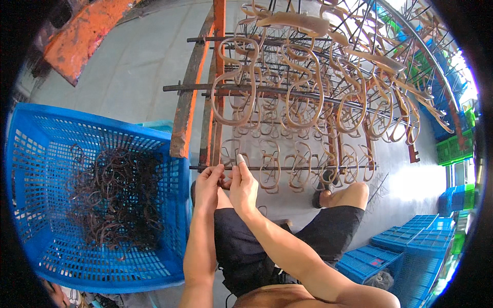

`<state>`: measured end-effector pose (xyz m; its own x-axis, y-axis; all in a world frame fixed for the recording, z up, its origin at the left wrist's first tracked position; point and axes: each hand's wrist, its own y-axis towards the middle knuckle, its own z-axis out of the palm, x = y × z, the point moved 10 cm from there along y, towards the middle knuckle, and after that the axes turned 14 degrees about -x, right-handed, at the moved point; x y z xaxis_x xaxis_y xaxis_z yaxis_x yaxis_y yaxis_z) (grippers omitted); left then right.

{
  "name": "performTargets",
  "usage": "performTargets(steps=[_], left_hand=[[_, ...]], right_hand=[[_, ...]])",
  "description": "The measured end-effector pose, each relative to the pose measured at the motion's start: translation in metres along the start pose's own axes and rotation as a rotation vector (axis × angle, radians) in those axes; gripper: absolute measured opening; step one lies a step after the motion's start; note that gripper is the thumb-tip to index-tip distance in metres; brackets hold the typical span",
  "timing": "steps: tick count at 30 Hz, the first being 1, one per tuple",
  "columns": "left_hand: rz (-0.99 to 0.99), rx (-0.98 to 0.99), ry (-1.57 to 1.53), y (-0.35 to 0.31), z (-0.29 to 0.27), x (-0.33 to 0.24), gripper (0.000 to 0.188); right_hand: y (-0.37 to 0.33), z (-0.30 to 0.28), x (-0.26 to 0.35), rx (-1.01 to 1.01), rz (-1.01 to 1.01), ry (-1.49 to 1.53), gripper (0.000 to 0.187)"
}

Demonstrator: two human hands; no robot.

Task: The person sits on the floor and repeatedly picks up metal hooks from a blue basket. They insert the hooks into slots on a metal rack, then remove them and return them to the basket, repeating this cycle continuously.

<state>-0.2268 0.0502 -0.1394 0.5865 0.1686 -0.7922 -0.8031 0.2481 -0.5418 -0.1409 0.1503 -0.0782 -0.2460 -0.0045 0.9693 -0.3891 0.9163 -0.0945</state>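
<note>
My left hand (209, 180) and my right hand (243, 187) meet at the left end of a low horizontal rod (303, 168). Fingers on both are closed in a pinch; what they grip is hidden between them. A white covering wraps one fingertip of the right hand. Just beyond the fingers shows a thin figure-eight-shaped loop (226, 146), partly hidden. Along the same rod, to the right, hang several tan figure-eight loops (270, 159), shaped like eyeglass frames. Larger ones, such as a tan double loop (250, 84), hang on higher rods.
An orange metal rack (220, 31) holds the rods in front of me. At my left stands a blue plastic basket (177, 226) with a tangled pile of dark loops (113, 190). Blue crates (367, 262) are stacked at the right, with green crates (452, 149) farther back.
</note>
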Motion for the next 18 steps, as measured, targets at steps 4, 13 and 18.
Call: performTargets(steps=[4, 13, 18], left_hand=[[0.142, -0.025, 0.17, -0.003, 0.0, -0.009, 0.021], [0.276, 0.075, 0.499, -0.008, 0.027, -0.025, 0.028], [0.826, -0.076, 0.952, -0.004, 0.018, -0.081, 0.018]], right_hand=[[0.0, -0.005, -0.008, -0.044, 0.032, 0.077, 0.035], [-0.008, -0.047, 0.003, 0.261, -0.12, -0.073, 0.045], [0.024, -0.212, 0.0, 0.604, 0.172, -0.651, 0.021]])
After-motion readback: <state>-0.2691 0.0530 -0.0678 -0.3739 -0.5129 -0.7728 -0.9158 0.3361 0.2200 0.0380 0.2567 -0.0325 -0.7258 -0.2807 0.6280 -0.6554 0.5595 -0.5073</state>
